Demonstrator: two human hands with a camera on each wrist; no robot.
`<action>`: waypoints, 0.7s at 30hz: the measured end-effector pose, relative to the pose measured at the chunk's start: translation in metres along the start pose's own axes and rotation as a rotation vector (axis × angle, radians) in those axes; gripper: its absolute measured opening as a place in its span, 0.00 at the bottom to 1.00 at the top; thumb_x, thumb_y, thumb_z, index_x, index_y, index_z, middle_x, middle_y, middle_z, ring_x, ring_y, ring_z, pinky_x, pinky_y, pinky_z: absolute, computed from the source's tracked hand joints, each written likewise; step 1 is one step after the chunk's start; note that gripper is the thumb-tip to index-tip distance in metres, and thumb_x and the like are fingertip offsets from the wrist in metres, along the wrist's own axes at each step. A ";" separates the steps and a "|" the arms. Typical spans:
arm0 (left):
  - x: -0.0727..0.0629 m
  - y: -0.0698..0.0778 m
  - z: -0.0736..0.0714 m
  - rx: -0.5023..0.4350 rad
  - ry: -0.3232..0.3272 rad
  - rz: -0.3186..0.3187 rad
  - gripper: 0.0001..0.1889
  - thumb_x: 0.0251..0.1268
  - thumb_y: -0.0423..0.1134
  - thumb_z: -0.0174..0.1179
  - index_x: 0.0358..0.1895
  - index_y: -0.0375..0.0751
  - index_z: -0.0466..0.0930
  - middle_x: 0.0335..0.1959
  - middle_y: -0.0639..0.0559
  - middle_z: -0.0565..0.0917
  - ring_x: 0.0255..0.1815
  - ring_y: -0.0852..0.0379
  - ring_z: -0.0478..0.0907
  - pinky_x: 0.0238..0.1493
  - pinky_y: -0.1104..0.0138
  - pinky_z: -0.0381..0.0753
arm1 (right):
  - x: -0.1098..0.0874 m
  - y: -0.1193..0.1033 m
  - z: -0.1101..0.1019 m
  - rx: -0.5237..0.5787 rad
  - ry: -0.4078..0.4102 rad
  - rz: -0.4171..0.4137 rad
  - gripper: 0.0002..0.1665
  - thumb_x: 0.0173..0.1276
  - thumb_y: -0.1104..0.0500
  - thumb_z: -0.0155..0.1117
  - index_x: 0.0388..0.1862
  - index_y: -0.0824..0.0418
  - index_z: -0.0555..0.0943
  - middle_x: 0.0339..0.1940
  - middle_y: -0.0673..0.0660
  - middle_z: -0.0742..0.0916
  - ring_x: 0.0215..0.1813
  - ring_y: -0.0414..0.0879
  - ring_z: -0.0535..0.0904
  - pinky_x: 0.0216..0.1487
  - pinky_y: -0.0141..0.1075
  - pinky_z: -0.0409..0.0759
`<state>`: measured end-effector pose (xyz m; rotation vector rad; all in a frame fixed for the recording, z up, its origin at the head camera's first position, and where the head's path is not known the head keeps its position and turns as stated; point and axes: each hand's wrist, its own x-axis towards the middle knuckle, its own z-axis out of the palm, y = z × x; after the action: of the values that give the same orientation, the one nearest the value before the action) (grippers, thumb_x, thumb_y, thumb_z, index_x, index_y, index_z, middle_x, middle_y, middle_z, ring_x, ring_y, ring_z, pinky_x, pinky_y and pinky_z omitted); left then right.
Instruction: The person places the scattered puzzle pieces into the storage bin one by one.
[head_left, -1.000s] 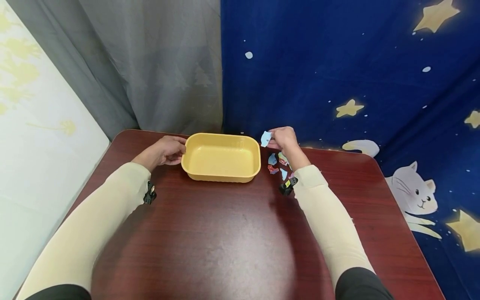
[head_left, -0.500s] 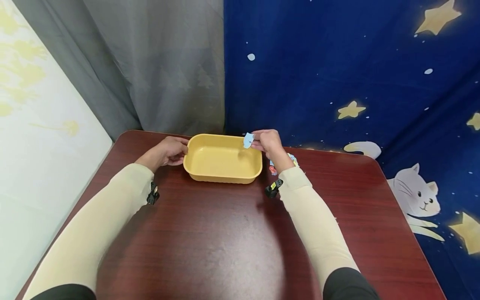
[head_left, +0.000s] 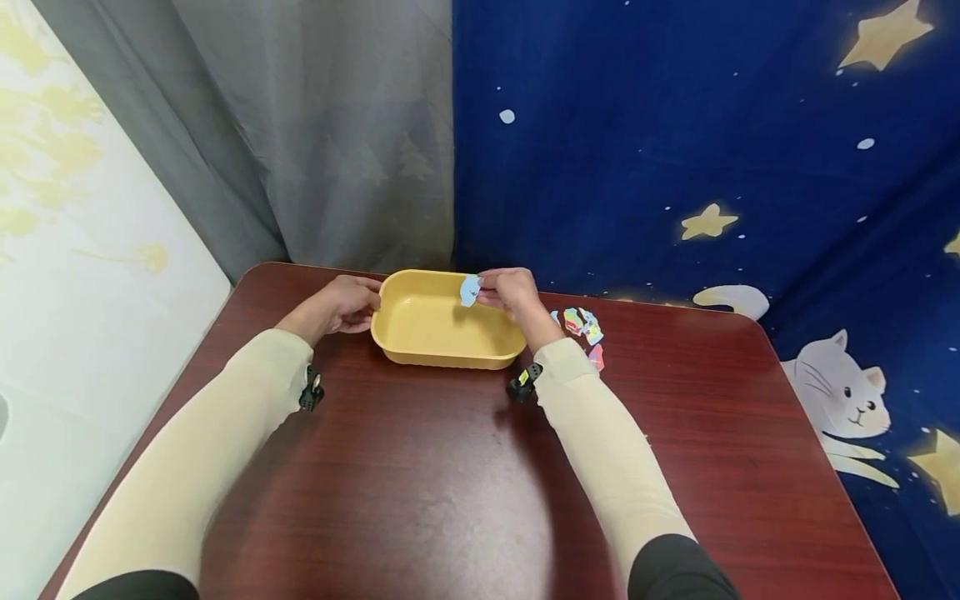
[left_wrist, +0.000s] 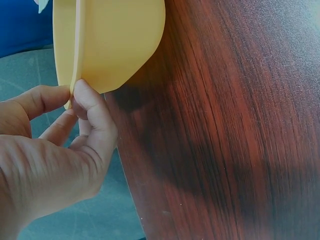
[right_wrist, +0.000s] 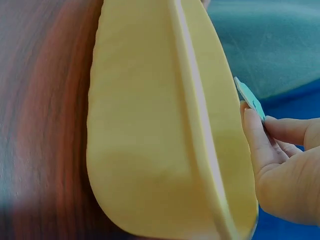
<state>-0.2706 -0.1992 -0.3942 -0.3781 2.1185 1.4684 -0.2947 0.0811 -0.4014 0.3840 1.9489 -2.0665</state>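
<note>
A yellow plastic basin [head_left: 450, 362] with rounded corners stands near the far edge of the table. My left hand [head_left: 348, 303] pinches its left rim between thumb and fingers, as the left wrist view [left_wrist: 65, 145] shows closely. Over the basin's back right part, my right hand [head_left: 512, 293] pinches a light blue, irregular flat piece [head_left: 469, 290] by its edge. In the right wrist view the same thin piece [right_wrist: 251, 100] stands between thumb and fingers, beyond the basin's wall [right_wrist: 145, 125]. The inside of the basin shows bare in the head view.
Several small colourful flat pieces [head_left: 583, 325] lie on the dark red wooden table [head_left: 420, 467] to the right of the basin, partly hidden by the right wrist. A grey curtain [head_left: 360, 133] and a blue starry curtain [head_left: 600, 133] hang behind the table.
My right hand has moved left with the light blue piece, from beside the basin's right end to over its inside. My left hand has stayed on the rim.
</note>
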 end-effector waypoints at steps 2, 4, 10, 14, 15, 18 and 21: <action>0.000 0.000 0.001 0.000 0.001 0.001 0.28 0.66 0.31 0.51 0.70 0.44 0.66 0.25 0.51 0.77 0.19 0.61 0.76 0.31 0.68 0.84 | 0.000 0.002 0.003 0.016 -0.003 -0.002 0.14 0.64 0.72 0.62 0.48 0.72 0.82 0.35 0.62 0.86 0.24 0.42 0.84 0.34 0.33 0.85; 0.000 0.001 0.001 0.001 0.001 -0.002 0.27 0.66 0.31 0.51 0.70 0.44 0.67 0.25 0.51 0.77 0.19 0.61 0.76 0.32 0.68 0.84 | 0.002 0.005 0.006 0.033 -0.005 -0.001 0.13 0.63 0.73 0.63 0.48 0.73 0.82 0.33 0.61 0.86 0.24 0.43 0.84 0.34 0.34 0.85; -0.001 0.001 0.001 -0.001 0.004 -0.011 0.27 0.66 0.31 0.51 0.70 0.45 0.66 0.24 0.52 0.76 0.19 0.61 0.75 0.31 0.68 0.84 | 0.006 0.012 0.018 0.043 -0.018 0.003 0.14 0.62 0.73 0.64 0.48 0.74 0.82 0.35 0.62 0.86 0.26 0.42 0.84 0.34 0.32 0.85; -0.001 0.001 0.000 -0.002 -0.001 -0.008 0.27 0.66 0.32 0.51 0.70 0.45 0.66 0.24 0.52 0.76 0.19 0.61 0.76 0.31 0.68 0.84 | 0.009 0.016 0.025 0.056 -0.025 0.014 0.14 0.61 0.74 0.64 0.47 0.74 0.82 0.40 0.64 0.86 0.28 0.43 0.84 0.34 0.31 0.85; -0.001 0.002 0.000 -0.002 -0.003 -0.007 0.28 0.66 0.32 0.51 0.70 0.45 0.66 0.24 0.52 0.76 0.20 0.61 0.76 0.32 0.68 0.84 | 0.009 0.017 0.027 0.063 -0.026 0.016 0.14 0.61 0.74 0.64 0.47 0.74 0.83 0.41 0.65 0.86 0.28 0.43 0.84 0.34 0.32 0.85; -0.001 0.001 0.000 -0.004 -0.006 -0.009 0.28 0.66 0.31 0.51 0.70 0.45 0.66 0.25 0.51 0.77 0.20 0.61 0.76 0.33 0.68 0.84 | 0.012 0.019 0.032 0.087 -0.032 0.016 0.15 0.60 0.76 0.64 0.47 0.75 0.82 0.42 0.66 0.87 0.28 0.43 0.84 0.34 0.32 0.85; -0.001 0.001 0.000 -0.009 -0.006 -0.009 0.28 0.65 0.31 0.51 0.70 0.45 0.67 0.26 0.51 0.77 0.20 0.61 0.77 0.34 0.67 0.84 | 0.013 0.022 0.036 0.100 -0.029 0.019 0.15 0.59 0.76 0.64 0.47 0.76 0.82 0.37 0.64 0.87 0.27 0.43 0.84 0.32 0.31 0.85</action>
<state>-0.2698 -0.1985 -0.3928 -0.3857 2.1034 1.4720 -0.2992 0.0439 -0.4243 0.3894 1.8236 -2.1515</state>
